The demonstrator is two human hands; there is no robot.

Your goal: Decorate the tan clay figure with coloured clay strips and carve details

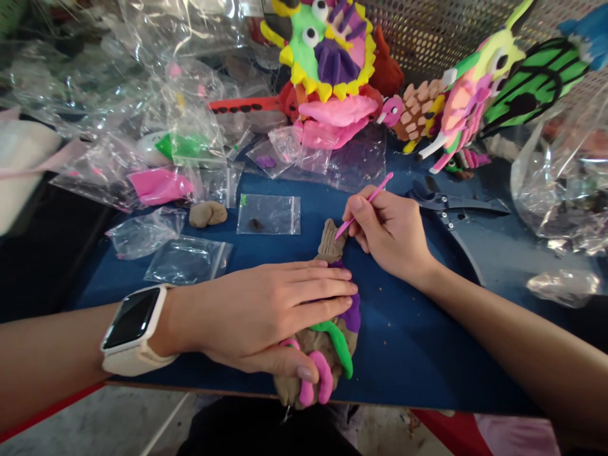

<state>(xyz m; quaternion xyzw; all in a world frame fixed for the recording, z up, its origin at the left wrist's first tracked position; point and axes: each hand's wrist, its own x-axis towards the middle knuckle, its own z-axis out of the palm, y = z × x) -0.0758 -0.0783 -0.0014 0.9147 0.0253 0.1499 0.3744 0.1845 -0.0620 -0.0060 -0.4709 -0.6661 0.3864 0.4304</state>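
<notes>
A clay figure [351, 342] lies on the blue table near its front edge. Its body is grey-brown with purple, green and pink clay pieces, and a narrow grooved end [329, 242] points away from me. My left hand [270, 310] rests flat over the figure's middle, fingers stretched out, covering part of it. Between the thumb and fingers of my right hand [392, 231] is a thin pink modelling tool [380, 188]. The tool's tip touches the grooved end. A white watch is on my left wrist.
Dark-handled pliers [444, 206] lie right of my right hand. Clear plastic bags [270, 214], a lump of grey-brown clay [208, 215] and pink clay [161, 186] lie on the left. Colourful clay figures [327, 63] stand at the back before a perforated basket [427, 31].
</notes>
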